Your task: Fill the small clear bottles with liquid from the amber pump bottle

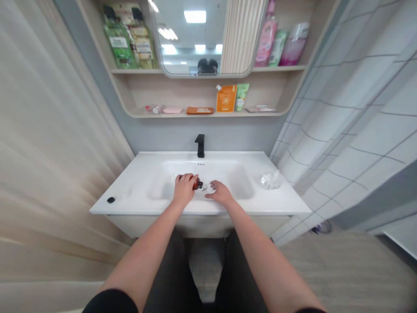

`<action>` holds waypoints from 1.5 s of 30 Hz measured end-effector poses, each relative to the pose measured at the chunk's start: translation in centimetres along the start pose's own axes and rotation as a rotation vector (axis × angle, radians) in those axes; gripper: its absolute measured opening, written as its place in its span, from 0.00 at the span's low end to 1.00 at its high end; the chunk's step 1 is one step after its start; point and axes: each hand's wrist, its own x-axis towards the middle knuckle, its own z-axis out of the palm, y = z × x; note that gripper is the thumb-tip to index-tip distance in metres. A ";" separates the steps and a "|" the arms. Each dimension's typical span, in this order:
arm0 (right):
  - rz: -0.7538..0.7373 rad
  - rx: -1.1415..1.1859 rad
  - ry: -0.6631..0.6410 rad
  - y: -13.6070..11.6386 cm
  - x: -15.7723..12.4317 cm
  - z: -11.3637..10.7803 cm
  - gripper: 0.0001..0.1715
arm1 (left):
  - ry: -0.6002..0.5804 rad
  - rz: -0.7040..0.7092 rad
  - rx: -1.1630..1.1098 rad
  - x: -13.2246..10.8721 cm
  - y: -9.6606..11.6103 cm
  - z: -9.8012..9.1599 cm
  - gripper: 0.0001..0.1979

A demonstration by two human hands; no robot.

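Over the white sink basin (243, 180), my left hand (184, 188) is wrapped round a small amber bottle (196, 183). The bottle lies nearly on its side, its dark neck towards the right; my fingers hide much of its body. Just right of that neck, my right hand (220, 192) is open, thumb and fingers apart and curved. A small whitish shape (204, 188) shows between the bottle's neck and my right hand; I cannot tell what it is. On the counter at the left lies a small black cap-like piece (110, 200).
Behind the basin stands a black faucet (200, 145). A crumpled clear plastic wrap (271, 179) lies on the counter's right side. Above is a mirror cabinet (208, 115) with an orange pouch (226, 98), a green tube (241, 96) and several bottles. A curtain (58, 130) hangs at left.
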 end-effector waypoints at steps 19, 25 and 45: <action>-0.030 -0.027 0.018 0.1 -0.1 0.2 0.40 | 0.021 0.043 -0.002 -0.1 0.4 -0.7 0.34; -0.027 -0.011 0.031 0.0 -0.2 0.2 0.40 | 0.007 0.043 0.001 -0.1 0.6 -1.0 0.34; -0.053 -0.056 0.029 0.1 -0.2 0.1 0.40 | 0.032 0.089 0.036 -0.4 0.4 -0.8 0.34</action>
